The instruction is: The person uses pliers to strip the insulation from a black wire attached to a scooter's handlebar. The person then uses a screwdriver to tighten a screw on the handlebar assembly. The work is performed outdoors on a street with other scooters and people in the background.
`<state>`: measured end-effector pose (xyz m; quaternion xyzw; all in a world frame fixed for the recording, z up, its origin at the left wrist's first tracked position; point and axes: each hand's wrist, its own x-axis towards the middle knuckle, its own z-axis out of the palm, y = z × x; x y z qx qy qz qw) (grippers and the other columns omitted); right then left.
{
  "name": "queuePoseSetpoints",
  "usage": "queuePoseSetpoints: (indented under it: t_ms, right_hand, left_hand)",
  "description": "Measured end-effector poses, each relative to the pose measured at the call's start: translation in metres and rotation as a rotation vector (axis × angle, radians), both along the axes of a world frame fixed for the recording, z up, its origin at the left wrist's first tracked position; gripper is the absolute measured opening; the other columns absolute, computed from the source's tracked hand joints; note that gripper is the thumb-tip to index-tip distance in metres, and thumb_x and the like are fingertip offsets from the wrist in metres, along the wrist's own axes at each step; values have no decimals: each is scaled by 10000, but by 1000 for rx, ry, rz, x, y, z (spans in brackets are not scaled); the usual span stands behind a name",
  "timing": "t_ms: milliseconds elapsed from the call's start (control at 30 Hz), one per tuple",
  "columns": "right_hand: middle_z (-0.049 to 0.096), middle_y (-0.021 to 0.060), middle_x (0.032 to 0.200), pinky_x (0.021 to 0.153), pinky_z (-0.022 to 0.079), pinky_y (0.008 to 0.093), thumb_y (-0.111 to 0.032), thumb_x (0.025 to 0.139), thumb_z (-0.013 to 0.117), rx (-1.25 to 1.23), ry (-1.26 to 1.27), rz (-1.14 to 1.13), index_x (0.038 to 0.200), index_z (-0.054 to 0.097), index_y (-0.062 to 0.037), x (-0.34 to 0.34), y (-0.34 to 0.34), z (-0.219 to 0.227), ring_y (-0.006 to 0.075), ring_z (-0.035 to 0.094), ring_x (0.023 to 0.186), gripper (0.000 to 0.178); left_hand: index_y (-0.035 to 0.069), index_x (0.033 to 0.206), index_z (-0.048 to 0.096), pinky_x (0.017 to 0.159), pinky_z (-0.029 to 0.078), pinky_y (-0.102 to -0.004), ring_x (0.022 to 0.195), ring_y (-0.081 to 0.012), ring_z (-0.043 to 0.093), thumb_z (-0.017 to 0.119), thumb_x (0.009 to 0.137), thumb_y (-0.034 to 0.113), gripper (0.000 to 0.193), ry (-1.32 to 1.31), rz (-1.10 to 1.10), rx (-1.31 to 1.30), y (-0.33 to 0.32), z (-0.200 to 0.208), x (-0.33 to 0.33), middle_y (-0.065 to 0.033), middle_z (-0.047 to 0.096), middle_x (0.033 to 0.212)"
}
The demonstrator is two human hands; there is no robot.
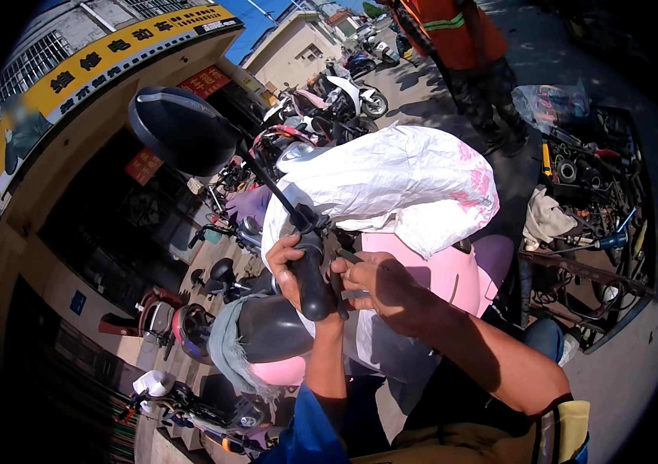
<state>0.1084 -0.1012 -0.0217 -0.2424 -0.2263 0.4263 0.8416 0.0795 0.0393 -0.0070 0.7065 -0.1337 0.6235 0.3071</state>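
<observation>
The black handlebar grip [315,288] of a pink scooter [452,271] points toward me. My left hand [286,267] is closed around the grip's left side, its thumb and fingers near the mirror's base. On the other side, beside the dark brake lever [337,288], my right hand [383,284] is closed with bent fingers. A thin dark piece shows at its fingertips, too small to make out. A black rear-view mirror [182,131] rises on its stem from the handlebar. White woven sacking [391,178] with pink print drapes over the scooter's front.
At the right stands a toolbox cart [576,267] crowded with tools, a rag [547,218] and a blue-handled screwdriver [612,240]. A person in an orange vest [452,35] stands beyond the sacking. Several parked scooters [344,97] line the shopfront. The dark seat [275,325] carries a grey-green cloth [228,344].
</observation>
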Motion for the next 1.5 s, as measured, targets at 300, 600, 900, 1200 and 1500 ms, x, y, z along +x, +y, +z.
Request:
queuePoseSetpoints:
  t_ms: [300, 600, 900, 1200, 1500]
  right_hand:
    - [625, 86, 1101, 792, 519, 357, -158, 967, 587, 128, -129, 168, 1193, 553, -36, 17, -10, -8, 178, 642, 956, 259]
    - [631, 124, 741, 577, 475, 360, -152, 922, 620, 30, -822, -391, 842, 640, 20, 31, 2, -5, 213, 638, 685, 190]
    - [678, 195, 751, 548, 494, 348, -140, 920, 597, -304, -962, -281, 910, 660, 77, 23, -19, 37, 238, 675, 654, 225]
    - [665, 103, 893, 637, 524, 305, -15, 993, 492, -250, -116, 134, 1074, 614, 58, 27, -25, 44, 152, 666, 831, 163]
    - [663, 92, 881, 647, 537, 304, -120, 977, 522, -187, -120, 79, 1028, 609, 37, 19, -16, 36, 163, 677, 789, 187]
  left_hand:
    - [34, 978, 492, 938, 423, -339, 1012, -195, 512, 342, 1048, 449, 446, 39, -84, -41, 4, 2, -1, -126, 513, 1156]
    - [36, 976, 485, 926, 384, -337, 995, -181, 479, 349, 1027, 521, 506, 84, -106, -103, 6, 3, -5, -119, 498, 1158]
    - [22, 968, 489, 934, 377, -342, 1010, -188, 475, 344, 1027, 492, 496, 38, -133, -95, 3, 2, -1, -125, 507, 1154]
    - [11, 969, 495, 903, 394, -340, 975, -193, 489, 333, 1026, 482, 502, 63, -145, -155, -3, 4, -5, -141, 515, 1154]
    - [14, 974, 490, 929, 383, -344, 1007, -197, 486, 318, 1031, 465, 486, 60, -94, -81, -2, 5, -3, -141, 515, 1155]
